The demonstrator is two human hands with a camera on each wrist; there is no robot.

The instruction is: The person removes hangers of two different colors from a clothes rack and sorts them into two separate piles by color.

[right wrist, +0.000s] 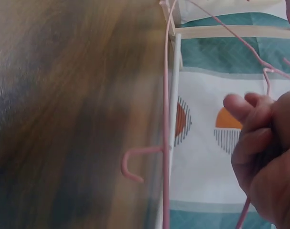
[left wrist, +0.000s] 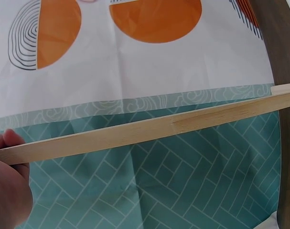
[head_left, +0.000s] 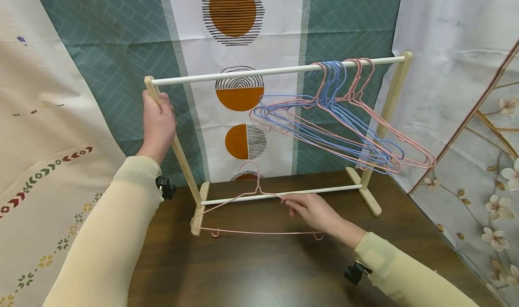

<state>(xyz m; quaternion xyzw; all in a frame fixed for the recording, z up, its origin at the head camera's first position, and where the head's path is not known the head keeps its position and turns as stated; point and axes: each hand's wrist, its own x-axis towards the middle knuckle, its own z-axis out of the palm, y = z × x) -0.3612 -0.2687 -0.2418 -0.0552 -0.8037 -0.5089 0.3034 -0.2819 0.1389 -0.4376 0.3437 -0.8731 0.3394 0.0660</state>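
Observation:
My left hand (head_left: 159, 123) grips the upper part of the rack's left wooden post (head_left: 184, 162), just under the white top rail (head_left: 259, 72). The left wrist view shows its fingers (left wrist: 13, 138) wrapped round that post. Low in front of the rack, my right hand (head_left: 310, 210) pinches the right shoulder of a pink hanger (head_left: 243, 231). This hanger's hook points up, and two small hooks hang from its bottom bar. In the right wrist view the curled fingers (right wrist: 252, 138) are around the pink wire.
Several blue hangers (head_left: 334, 86) and pink hangers (head_left: 366, 113) hang bunched toward the rail's right end. The rack's wooden feet (head_left: 366, 199) and white lower bar (head_left: 336, 190) stand on a dark wooden table (head_left: 251, 271). Patterned cloths (head_left: 348, 18) rise behind and at both sides.

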